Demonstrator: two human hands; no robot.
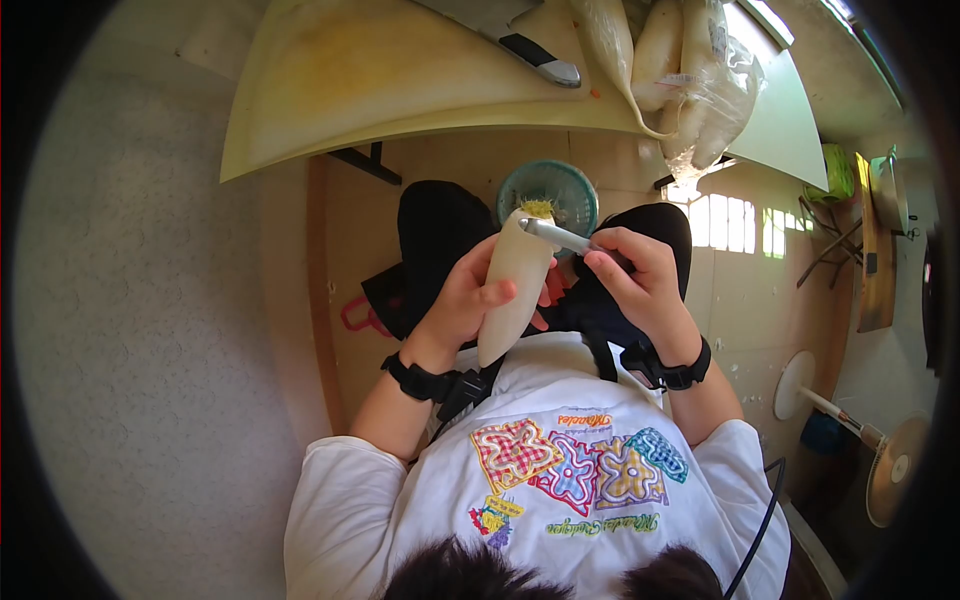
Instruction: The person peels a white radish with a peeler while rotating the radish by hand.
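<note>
A white daikon radish (514,285) is gripped in my left hand (470,290), its pointed end toward my body and its leafy green-yellow top away from me. My right hand (640,275) is closed around the handle of a silver peeler (560,237). The peeler's head touches the radish near its leafy end. Below and beyond that end, a teal basket-like bin (572,190) stands on the floor between my knees; its contents are mostly hidden.
On the table (330,100) ahead lie a knife (540,60) with a black handle and several more radishes (655,60), some in a clear plastic bag (720,110). A fan (895,470) stands at the right. A pale wall (160,300) is at the left.
</note>
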